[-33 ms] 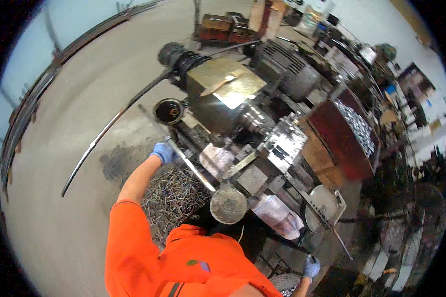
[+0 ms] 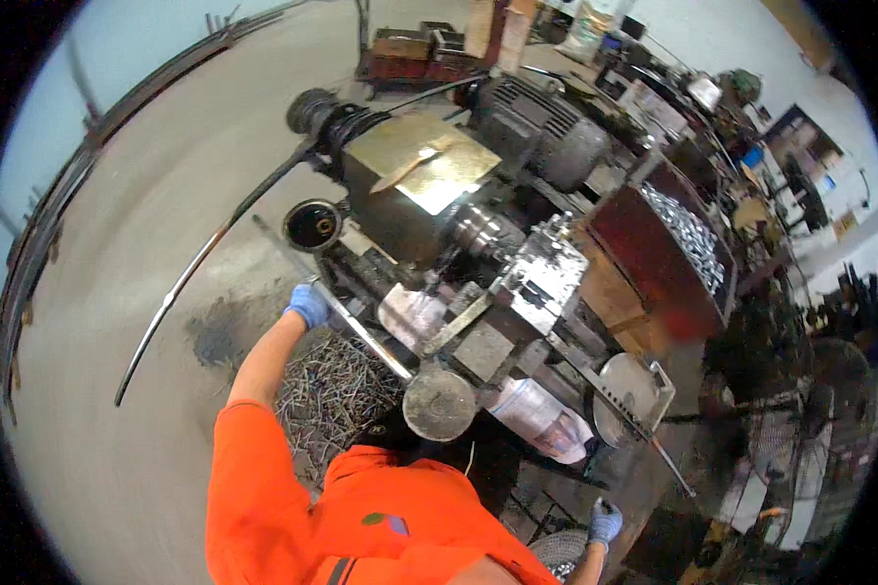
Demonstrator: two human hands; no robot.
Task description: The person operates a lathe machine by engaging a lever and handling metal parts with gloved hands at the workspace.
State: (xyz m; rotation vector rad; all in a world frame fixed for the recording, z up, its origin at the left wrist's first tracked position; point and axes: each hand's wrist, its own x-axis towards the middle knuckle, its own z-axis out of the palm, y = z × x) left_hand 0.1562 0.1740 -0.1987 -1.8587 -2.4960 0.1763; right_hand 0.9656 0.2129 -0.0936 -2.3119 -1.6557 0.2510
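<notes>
At the left of the machine in the head view, the person's left hand (image 2: pixel 308 306), in a blue glove, has its fingers wrapped around a steel bar (image 2: pixel 366 334). That bar slants down to the right, its lower end meeting the edge of a round grey disc (image 2: pixel 439 405) at the front of the lathe (image 2: pixel 485 351). Below the left hand, a heap of thin metal scraps (image 2: pixel 337 400) covers part of the floor. Just above the bar stands a round container (image 2: pixel 312 226) with a dark inside.

Well apart, at the lower right, the right hand (image 2: pixel 605 523) wears a matching glove and is near a mesh basket (image 2: pixel 560 548) with small shiny parts inside. Its fingers look bent, with something dark at their tips, but I cannot tell whether they grip anything.

Across the top of the lathe lies a brass-coloured plate (image 2: pixel 424 161) bearing a flat stick (image 2: pixel 415 168). Behind it sits a ribbed motor (image 2: pixel 541 127). To the right, a dark red bin (image 2: pixel 644 258) holds many small silvery pieces (image 2: pixel 688 234). An orange sleeve (image 2: pixel 254 468) covers the upper left arm.
</notes>
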